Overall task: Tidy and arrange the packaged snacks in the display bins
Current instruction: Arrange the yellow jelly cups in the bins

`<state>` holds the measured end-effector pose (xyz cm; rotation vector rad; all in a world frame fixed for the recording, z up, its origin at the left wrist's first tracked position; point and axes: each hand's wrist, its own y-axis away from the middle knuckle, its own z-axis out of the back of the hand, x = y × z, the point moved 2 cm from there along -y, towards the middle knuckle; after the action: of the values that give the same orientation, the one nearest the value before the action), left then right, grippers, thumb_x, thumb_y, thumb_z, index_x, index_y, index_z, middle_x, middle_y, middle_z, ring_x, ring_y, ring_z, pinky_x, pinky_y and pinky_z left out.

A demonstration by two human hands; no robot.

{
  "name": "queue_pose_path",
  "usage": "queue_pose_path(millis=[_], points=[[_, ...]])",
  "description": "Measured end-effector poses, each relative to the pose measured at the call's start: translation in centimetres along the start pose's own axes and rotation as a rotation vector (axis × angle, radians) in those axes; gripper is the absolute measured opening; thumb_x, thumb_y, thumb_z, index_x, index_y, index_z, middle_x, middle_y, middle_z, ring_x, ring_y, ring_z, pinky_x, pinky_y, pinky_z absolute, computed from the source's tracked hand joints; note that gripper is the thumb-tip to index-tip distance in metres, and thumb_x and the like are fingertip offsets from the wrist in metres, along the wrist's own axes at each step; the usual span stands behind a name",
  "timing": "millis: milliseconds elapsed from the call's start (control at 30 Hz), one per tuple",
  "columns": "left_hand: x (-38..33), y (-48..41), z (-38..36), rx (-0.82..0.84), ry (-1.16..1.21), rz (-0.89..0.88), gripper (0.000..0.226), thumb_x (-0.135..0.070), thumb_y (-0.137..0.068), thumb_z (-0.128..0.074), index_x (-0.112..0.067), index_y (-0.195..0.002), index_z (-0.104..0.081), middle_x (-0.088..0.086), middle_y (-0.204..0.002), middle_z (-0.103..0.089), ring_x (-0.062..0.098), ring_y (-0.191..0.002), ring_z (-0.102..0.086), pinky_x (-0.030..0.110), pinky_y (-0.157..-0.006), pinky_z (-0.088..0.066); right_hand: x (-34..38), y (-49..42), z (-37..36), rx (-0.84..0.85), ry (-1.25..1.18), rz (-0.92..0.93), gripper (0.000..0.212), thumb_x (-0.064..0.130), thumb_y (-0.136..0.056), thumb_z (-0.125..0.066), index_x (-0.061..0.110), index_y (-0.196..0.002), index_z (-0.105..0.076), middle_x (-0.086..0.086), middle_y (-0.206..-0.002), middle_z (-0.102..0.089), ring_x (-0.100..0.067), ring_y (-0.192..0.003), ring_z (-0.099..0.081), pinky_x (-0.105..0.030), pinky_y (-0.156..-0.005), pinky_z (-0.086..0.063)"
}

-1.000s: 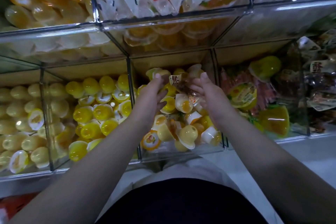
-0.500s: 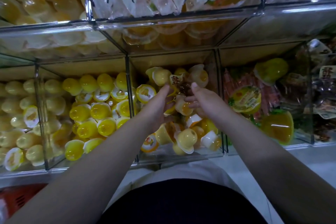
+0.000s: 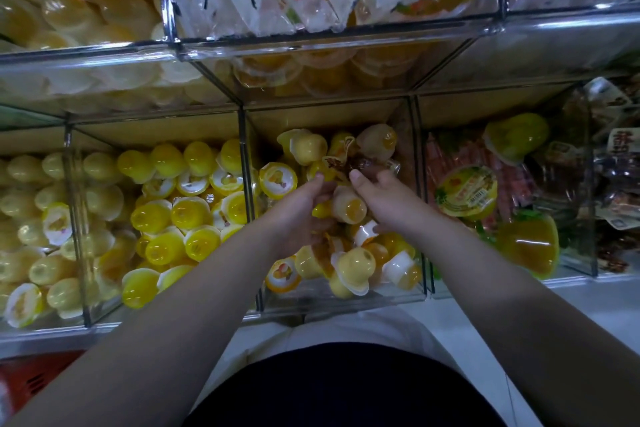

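Both my hands reach into the middle clear bin (image 3: 346,298), which holds yellow and orange jelly cups (image 3: 355,269). My right hand (image 3: 384,199) grips a bunch of brown snack packets (image 3: 360,163) above the cups, thumb on top. Just to its left, my left hand (image 3: 299,208) has its thumb at the packets' pale label end and its fingers curled under, mostly hidden. One jelly cup (image 3: 349,210) sits between the two hands.
The left bin (image 3: 166,302) is full of yellow jelly cups. The right bin (image 3: 568,274) holds large jelly cups, red packets and dark wrapped snacks. Upper bins (image 3: 311,45) with clear-wrapped packets overhang the lower row. A red crate (image 3: 31,378) sits at the lower left.
Both hands have drawn back a little toward me and closer together, still around the brown packets. The view has shifted slightly.
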<state>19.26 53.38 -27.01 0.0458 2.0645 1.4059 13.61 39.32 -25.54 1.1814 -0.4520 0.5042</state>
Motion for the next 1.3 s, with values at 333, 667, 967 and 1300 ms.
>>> queue_pose_path(millis=[333, 667, 967, 1300], points=[[0.7, 1.4, 0.5, -0.102, 0.167, -0.119, 0.034, -0.03, -0.105, -0.036, -0.012, -0.094, -0.063, 0.003, -0.093, -0.062, 0.019, -0.086, -0.06, 0.032, -0.07, -0.05, -0.6, 0.2, -2.4, 0.113, -0.711, -0.157, 0.052, 0.044, -0.098, -0.047, 0.008, -0.136, -0.048, -0.011, -0.125, -0.06, -0.021, -0.107, -0.061, -0.05, -0.096, -0.049], [-1.6, 4.9, 2.9, -0.121, 0.164, -0.349, 0.016, -0.005, -0.095, -0.055, -0.015, -0.107, -0.059, 0.002, -0.093, -0.066, 0.011, -0.078, -0.063, 0.024, -0.065, -0.054, 1.7, 2.5, -4.7, 0.25, -0.798, 0.031, 0.025, 0.018, -0.097, -0.053, 0.007, -0.118, -0.061, -0.016, -0.11, -0.07, -0.028, -0.105, -0.067, -0.044, -0.094, -0.053], [-4.4, 10.4, 5.5, 0.035, 0.007, -0.216, 0.021, -0.027, -0.095, -0.056, -0.009, -0.098, -0.067, 0.005, -0.084, -0.069, 0.012, -0.072, -0.066, 0.022, -0.067, -0.056, 6.5, 6.3, -6.8, 0.265, -0.732, 0.266, 0.011, 0.012, -0.098, -0.05, 0.009, -0.099, -0.06, -0.008, -0.092, -0.068, -0.016, -0.084, -0.067, -0.026, -0.078, -0.059], [-6.8, 15.0, 8.5, 0.065, 0.023, -0.345, 0.014, -0.013, -0.096, -0.052, -0.008, -0.089, -0.064, 0.002, -0.074, -0.069, 0.009, -0.068, -0.064, 0.019, -0.067, -0.055, 11.7, 9.6, -8.9, 0.201, -0.634, 0.369, 0.027, 0.044, -0.083, -0.056, 0.017, -0.086, -0.056, 0.008, -0.063, -0.059, -0.006, -0.059, -0.055, -0.021, -0.051, -0.047]])
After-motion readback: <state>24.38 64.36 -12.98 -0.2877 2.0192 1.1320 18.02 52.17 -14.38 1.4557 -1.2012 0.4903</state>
